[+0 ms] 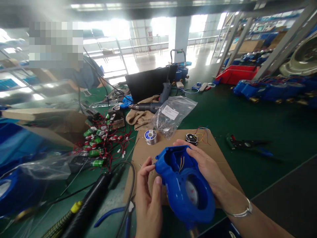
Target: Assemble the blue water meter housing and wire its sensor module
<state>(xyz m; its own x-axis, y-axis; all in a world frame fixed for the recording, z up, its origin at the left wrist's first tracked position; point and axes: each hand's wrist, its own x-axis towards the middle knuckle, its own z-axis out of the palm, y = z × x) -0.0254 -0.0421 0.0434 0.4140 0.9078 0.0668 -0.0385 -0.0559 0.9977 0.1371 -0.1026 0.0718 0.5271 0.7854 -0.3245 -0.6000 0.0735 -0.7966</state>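
Note:
A blue water meter (170, 185) is tilted toward me in front of my body, its top compartment uncovered. Red and yellow wires (182, 163) stick up inside that compartment, and a pale dial shows in the round opening. My right hand (204, 165) grips the housing along its right side. At the left edge, my left hand (150, 195) has its thumb and curled fingertips against the housing; any small part between them cannot be made out. Beneath lies a sheet of cardboard (223, 172), bearing a solder spool (150, 137) and a small black part with wires (191, 138).
Green-capped components with red wires (95, 142) pile up at left. Behind the cardboard are a plastic bag (173, 115) and a heat gun (151, 106). Wire strippers (250, 144) lie right; blue-handled pliers (111, 213) lie front left. More meters (269, 91) line the right. Another person stands across the bench.

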